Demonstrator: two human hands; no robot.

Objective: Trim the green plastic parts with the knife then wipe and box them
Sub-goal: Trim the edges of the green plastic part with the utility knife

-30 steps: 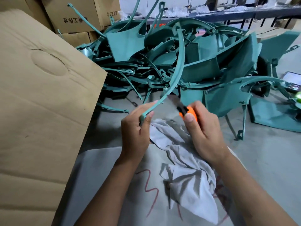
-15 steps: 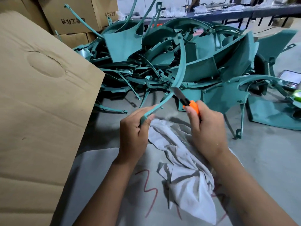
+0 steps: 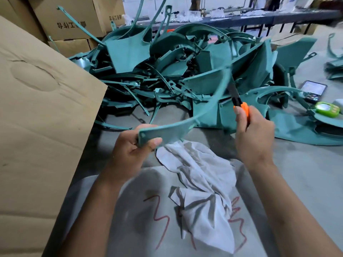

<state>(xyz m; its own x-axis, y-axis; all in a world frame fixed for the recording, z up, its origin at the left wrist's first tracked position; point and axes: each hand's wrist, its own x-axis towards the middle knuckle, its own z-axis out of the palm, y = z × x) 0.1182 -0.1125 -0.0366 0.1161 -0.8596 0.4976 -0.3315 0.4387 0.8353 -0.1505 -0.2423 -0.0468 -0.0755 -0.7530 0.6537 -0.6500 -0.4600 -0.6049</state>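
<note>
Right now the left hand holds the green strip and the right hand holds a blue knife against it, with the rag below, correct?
Not quite: the knife has an orange handle, not blue, as the head view shows. The left hand does hold the green strip, the right hand holds the knife against it, and the rag lies below.

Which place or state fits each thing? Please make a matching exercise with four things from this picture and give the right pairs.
Things:
1. curved green plastic strip
2. orange-handled utility knife
3. crumpled white cloth
4. large brown cardboard sheet

Places or states:
A. lies on the grey surface between the forearms
B. gripped in the right hand, blade at the strip
C. stands at the left edge of the view
D. its flat near end is held by the left hand

Pairs: 1-D, 2-B, 3-A, 4-C
</note>
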